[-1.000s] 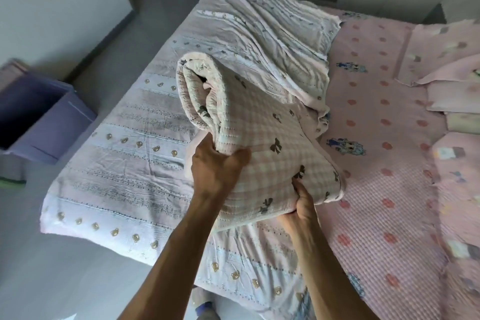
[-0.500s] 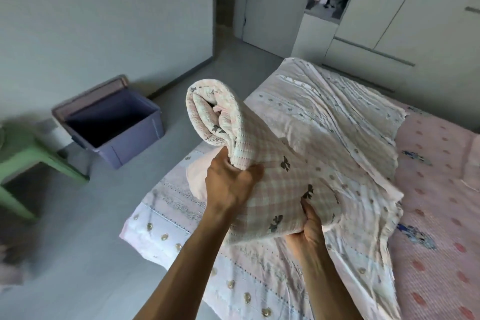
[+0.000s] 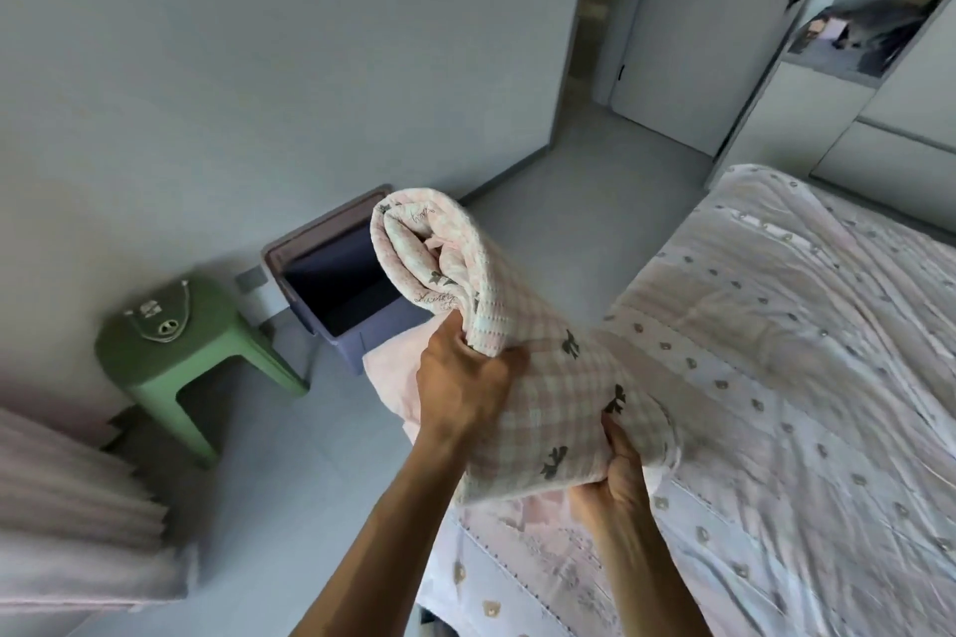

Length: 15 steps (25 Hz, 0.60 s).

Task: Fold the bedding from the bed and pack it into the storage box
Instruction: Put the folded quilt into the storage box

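Blanket (image 3: 522,352), folded, is gripped by left hand (image 3: 460,378) and right hand (image 3: 615,476); carrying to the box (image 3: 331,295), centre-left of frame, is judged next.

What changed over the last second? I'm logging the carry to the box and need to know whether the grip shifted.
The folded checked blanket has been lifted off the bed and swung left, now partly in front of the open purple storage box. The view turned left with it. Nothing was let go: the left hand and right hand grip it as before. The spotted quilt stays spread on the bed.
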Each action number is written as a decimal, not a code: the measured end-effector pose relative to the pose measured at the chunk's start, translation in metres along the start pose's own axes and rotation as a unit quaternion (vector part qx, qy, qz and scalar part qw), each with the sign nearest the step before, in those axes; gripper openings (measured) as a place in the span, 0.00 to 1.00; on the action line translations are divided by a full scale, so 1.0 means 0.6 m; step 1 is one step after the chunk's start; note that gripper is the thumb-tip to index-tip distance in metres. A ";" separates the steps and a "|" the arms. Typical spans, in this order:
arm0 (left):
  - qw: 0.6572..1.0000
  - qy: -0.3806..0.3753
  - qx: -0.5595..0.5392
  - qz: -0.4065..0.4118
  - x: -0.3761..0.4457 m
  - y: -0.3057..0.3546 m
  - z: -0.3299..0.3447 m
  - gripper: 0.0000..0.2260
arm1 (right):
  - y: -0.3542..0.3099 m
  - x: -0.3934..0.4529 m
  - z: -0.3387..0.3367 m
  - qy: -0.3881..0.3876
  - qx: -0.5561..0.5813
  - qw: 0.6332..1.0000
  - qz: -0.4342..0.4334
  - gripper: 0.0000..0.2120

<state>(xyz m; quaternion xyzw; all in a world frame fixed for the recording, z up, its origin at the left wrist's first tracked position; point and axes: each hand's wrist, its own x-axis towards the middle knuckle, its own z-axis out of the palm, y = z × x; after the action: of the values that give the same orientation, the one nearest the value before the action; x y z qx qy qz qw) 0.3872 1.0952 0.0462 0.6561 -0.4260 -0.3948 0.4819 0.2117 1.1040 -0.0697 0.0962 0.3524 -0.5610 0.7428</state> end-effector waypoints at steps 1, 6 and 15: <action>1.000 0.007 0.002 -0.002 0.049 0.000 -0.019 0.20 | 0.017 0.040 0.038 -0.010 0.002 1.000 0.013 0.51; 0.999 0.028 0.014 -0.024 0.281 -0.021 -0.128 0.19 | 0.123 0.235 0.193 -0.012 0.011 0.999 0.038 0.50; 0.997 0.019 -0.002 -0.069 0.694 -0.081 -0.334 0.21 | 0.345 0.558 0.456 0.061 -0.036 0.997 0.012 0.54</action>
<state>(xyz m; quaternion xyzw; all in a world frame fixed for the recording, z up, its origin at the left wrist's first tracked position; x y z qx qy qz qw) 0.7172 0.7716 -0.0009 0.6904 -0.3693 -0.4157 0.4628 0.5525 0.7734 -0.1327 0.1069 0.4159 -0.5323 0.7295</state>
